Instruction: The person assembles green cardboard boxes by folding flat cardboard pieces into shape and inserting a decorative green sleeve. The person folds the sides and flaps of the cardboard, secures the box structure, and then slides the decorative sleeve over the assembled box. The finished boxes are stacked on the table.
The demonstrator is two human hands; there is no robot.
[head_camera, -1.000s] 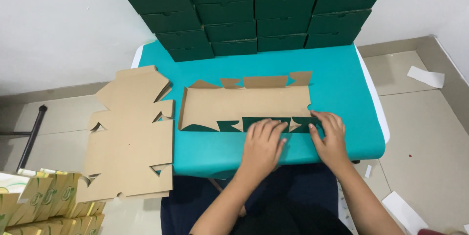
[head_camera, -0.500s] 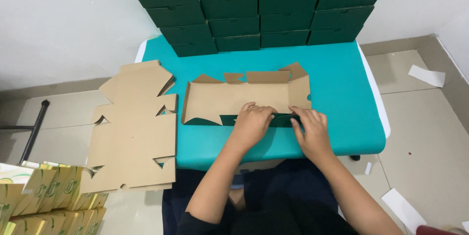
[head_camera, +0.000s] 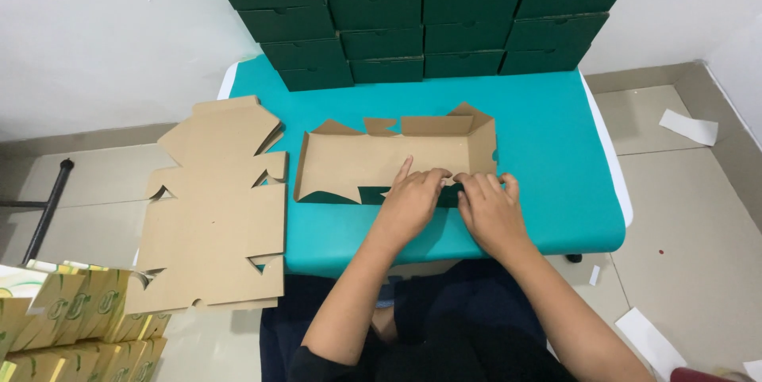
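Cardboard box blank lies flat on the teal desk, its near edge under both my hands. My left grip and right grip press on that folded edge, fingers spread flat, clamped on nothing. Stacked green boxes stand behind; more flat cardboard lies left.

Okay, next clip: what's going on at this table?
A seated person presses both hands, left hand and right hand, on the near edge of a partly folded cardboard box blank lying on the teal table. Its far and right flaps stand up. Flat blanks overhang the table's left; finished green boxes are stacked behind.
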